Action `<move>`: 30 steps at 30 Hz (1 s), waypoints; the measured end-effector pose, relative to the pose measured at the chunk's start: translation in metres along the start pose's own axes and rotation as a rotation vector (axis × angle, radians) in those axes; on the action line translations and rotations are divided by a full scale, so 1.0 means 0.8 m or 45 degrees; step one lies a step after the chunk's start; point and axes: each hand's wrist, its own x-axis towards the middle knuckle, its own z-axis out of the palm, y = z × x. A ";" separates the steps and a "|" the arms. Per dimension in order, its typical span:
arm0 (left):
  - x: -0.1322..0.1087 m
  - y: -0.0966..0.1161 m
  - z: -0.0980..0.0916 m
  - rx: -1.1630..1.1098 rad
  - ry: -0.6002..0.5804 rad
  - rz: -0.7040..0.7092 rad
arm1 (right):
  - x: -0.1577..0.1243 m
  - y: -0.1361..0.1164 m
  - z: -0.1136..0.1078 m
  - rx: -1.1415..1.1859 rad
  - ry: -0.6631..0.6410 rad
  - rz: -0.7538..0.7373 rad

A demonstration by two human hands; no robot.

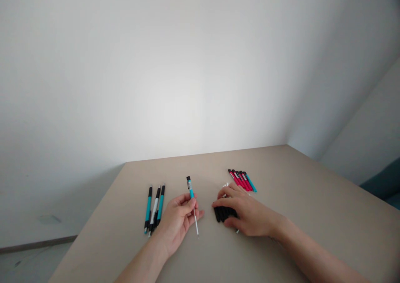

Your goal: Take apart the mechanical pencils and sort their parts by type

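Between the thumb and fingers of my left hand is a blue pen barrel with a black clip end pointing away from me. A thin white refill sticks out of its near end. My right hand reaches over a row of black pen grips, fingers curved and apart, touching or just above them. White parts show beyond its fingertips, and the hand hides much of that group. I cannot tell whether it has hold of a piece.
Several pens, blue or white with black ends, lie left of my left hand. Behind my right hand is a row of pink barrels with a blue barrel at its right end. The beige table meets a white wall.
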 end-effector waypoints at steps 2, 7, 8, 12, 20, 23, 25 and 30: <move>0.001 -0.002 -0.001 0.008 -0.026 -0.015 | 0.001 0.000 0.001 0.003 -0.006 0.005; 0.000 -0.012 0.001 0.018 -0.068 0.008 | 0.004 -0.001 0.002 0.013 -0.009 0.018; -0.001 -0.013 0.002 0.017 -0.074 0.008 | 0.005 -0.002 0.002 0.016 -0.009 0.019; -0.004 -0.014 0.007 0.007 -0.094 0.002 | 0.007 -0.001 0.003 0.013 -0.011 0.019; -0.002 -0.019 0.010 -0.001 -0.096 0.016 | 0.011 0.003 0.015 -0.048 0.029 0.077; 0.000 -0.024 0.013 0.006 -0.140 0.039 | 0.013 0.000 0.017 -0.057 0.040 0.070; 0.000 -0.026 0.014 0.013 -0.174 0.039 | 0.014 -0.001 0.018 -0.056 0.044 0.065; 0.001 -0.026 0.013 0.013 -0.182 0.044 | 0.015 -0.001 0.019 -0.053 0.049 0.074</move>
